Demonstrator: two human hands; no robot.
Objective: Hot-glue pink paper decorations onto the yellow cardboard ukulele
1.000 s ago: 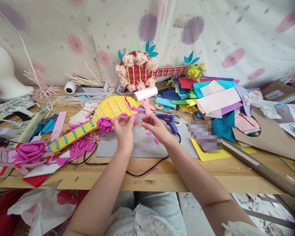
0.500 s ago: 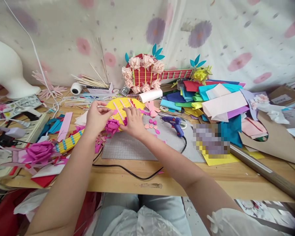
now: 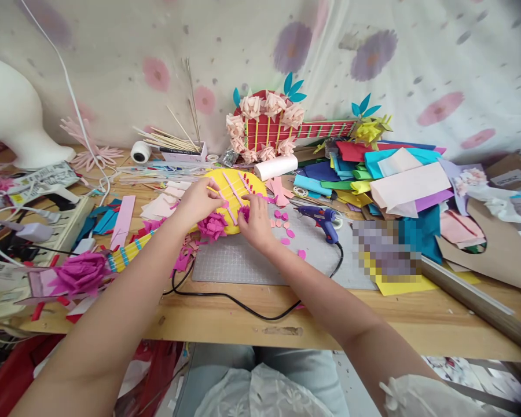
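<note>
A yellow toy guitar [image 3: 219,180] with pink bars and strings lies slanted on the table. Its striped neck runs down-left beneath my left forearm to a large magenta paper rose [image 3: 81,272] at the head. My left hand [image 3: 200,204] is over the guitar body, thumb and fingers pinched on a small pink paper petal [image 3: 226,204]. At the body's lower right edge, my right hand [image 3: 257,223] has its fingers closed around a small magenta paper flower [image 3: 244,213], partly hidden by them. Another magenta flower [image 3: 212,226] sits on the edge between my hands.
A purple glue gun [image 3: 321,219] rests on the grey cutting mat [image 3: 238,266], its black cord looping along the front. Loose petals [image 3: 285,241] lie beside my right hand. Behind stands a red guitar [image 3: 260,133] with pale roses; coloured paper [image 3: 408,179] is piled right.
The view has shifted, so everything sits further right. My left hand has moved slightly over the guitar body with the petal. My right hand stays at the small magenta flower.
</note>
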